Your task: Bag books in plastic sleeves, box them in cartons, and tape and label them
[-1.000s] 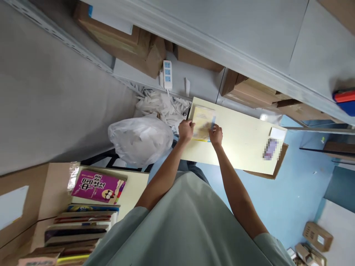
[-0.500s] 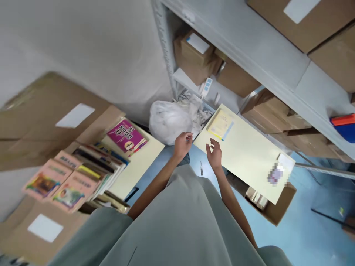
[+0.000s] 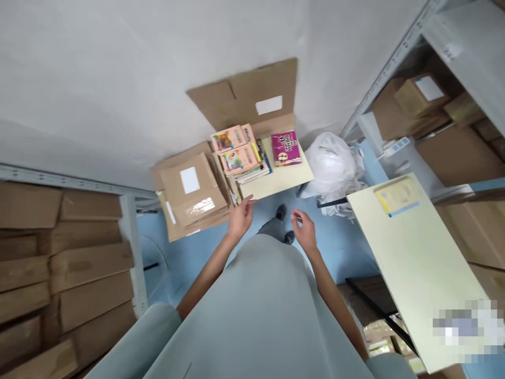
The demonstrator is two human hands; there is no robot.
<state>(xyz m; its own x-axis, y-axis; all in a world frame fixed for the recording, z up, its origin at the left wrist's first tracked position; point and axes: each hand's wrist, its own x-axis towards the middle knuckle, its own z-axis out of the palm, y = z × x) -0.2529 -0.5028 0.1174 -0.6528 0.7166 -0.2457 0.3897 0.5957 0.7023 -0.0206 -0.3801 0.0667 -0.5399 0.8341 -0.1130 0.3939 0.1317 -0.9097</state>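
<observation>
My left hand (image 3: 241, 218), with fingers loosely stretched and nothing in them, is near the front edge of a cream table (image 3: 272, 181). On that table lie pink-covered books (image 3: 240, 159) in a stack and a purple book (image 3: 285, 147). Flattened cardboard boxes (image 3: 193, 181) are piled at its left end. Over the floor, in front of my body, is my right hand (image 3: 305, 230), fingers slightly curled but apart and empty. Neither hand appears to hold anything.
To the right stands a second cream table (image 3: 414, 258) bearing a yellow booklet (image 3: 397, 196). A white plastic bag (image 3: 331, 160) sits between the tables. Shelving with cardboard boxes (image 3: 92, 268) rises at left, and more boxes (image 3: 420, 97) fill the right shelves.
The view has swung left, so the table of books now lies ahead and the left shelving shows. My hands have moved farther apart and remain empty.
</observation>
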